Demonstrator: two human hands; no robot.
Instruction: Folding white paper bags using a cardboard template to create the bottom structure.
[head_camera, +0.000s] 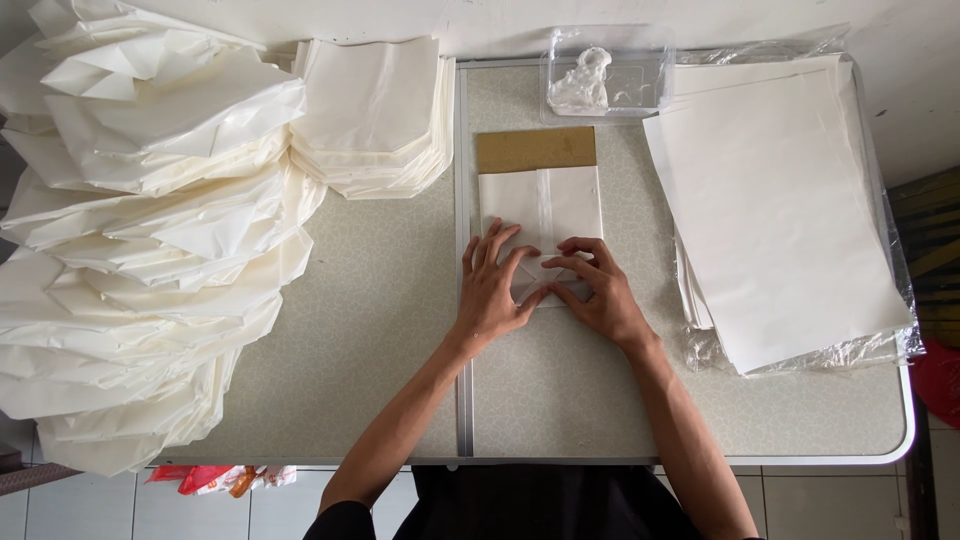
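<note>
- Together, left hand (492, 290) and right hand (592, 285) press spread fingers flat on the folded white paper (540, 215), mid-table (380, 330).
- Brown cardboard strip (536, 149) tops it.
- Beyond, clear plastic tray (606, 72) holds white paste.
- Flat sheets (780, 200) right; folded bags (150, 240) piled left.

A paper-bag workshop: folded bags (150, 250) heaped beside stacked sheets (780, 210).

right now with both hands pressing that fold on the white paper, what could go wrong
1. The left hand and right hand press only the near end of the folded paper; its far end over the brown card might shift and skew the crease.
2. The tray of white paste sits just beyond; a forward push could nudge it.
3. The heaped folded bags overhang the table edge and may slide.
</note>
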